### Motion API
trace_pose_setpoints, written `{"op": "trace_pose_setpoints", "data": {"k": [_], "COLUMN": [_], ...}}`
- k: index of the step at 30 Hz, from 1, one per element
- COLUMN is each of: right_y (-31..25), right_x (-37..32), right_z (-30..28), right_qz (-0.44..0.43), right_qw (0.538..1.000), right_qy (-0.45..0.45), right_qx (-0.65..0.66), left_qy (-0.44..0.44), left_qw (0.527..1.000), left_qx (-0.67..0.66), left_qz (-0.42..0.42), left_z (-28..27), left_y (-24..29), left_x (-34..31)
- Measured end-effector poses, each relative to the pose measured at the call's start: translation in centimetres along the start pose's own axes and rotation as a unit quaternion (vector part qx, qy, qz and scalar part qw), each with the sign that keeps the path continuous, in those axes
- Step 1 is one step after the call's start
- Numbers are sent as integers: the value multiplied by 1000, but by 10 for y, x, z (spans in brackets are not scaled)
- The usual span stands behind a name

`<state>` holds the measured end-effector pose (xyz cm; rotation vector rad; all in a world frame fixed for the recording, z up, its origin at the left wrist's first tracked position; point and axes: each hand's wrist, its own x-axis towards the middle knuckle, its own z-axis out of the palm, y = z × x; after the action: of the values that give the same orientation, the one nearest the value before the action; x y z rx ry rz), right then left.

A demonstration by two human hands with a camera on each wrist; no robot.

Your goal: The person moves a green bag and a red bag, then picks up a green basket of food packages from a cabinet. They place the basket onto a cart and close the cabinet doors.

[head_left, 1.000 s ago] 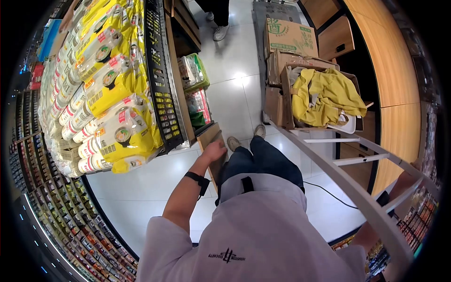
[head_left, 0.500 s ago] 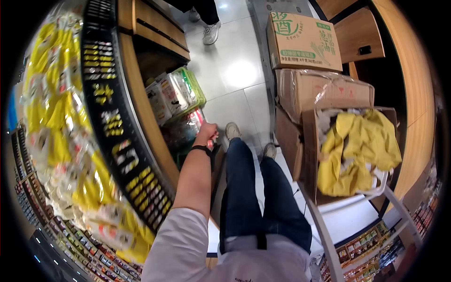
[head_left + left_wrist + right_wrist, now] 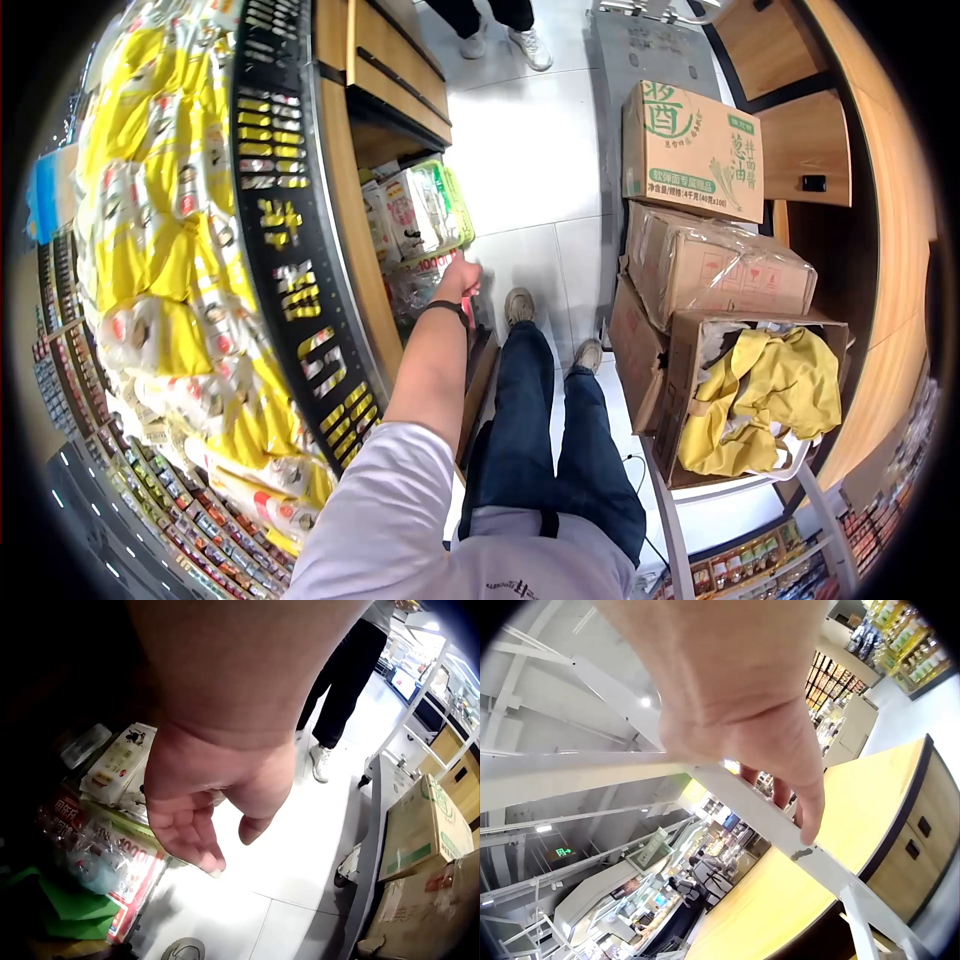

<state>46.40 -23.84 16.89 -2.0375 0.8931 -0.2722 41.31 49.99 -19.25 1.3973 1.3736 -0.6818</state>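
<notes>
My left hand [image 3: 458, 278] reaches down beside the open low cabinet, close to a red-and-white package [image 3: 142, 877]. In the left wrist view the fingers hang loosely bent, the thumb apart, with nothing between them. A stacked white-and-green package [image 3: 425, 208] lies just past the hand. Green material [image 3: 75, 907] and clear crinkled plastic [image 3: 94, 859] lie by the red-and-white one. My right hand [image 3: 761, 750] grips a white ladder [image 3: 769, 821], fingers curled over its rail; the head view does not show this hand.
Yellow noodle packs [image 3: 150, 240] fill a display above a black slotted rail [image 3: 275, 200]. At right stand stacked cartons [image 3: 695, 150] and an open box [image 3: 690, 400] holding yellow cloth [image 3: 765, 400]. Another person's shoes [image 3: 530, 48] stand ahead. A wooden panel [image 3: 480, 385] stands by my leg.
My left hand has left the top edge of the wooden panel and moved forward to the packages in the cabinet. My body has leaned forward, bringing the cabinet and boxes closer.
</notes>
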Motion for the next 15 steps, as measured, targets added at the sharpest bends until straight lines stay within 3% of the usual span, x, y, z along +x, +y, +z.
{"op": "trace_pose_setpoints", "data": {"k": [4,15], "right_y": [-3,28], "right_x": [-7,-61], "right_z": [-1,-48], "right_qz": [23,151], "right_qw": [1000,982], "right_qy": [-5,-18], "right_qx": [-11,-115], "left_qy": [-17,-22], "left_qw": [999,999], "left_qx": [-19,-31], "left_qz": [-22,-9], "left_z": [-9,-14], "left_y": [2,-15], "left_x": [-30,-1]}}
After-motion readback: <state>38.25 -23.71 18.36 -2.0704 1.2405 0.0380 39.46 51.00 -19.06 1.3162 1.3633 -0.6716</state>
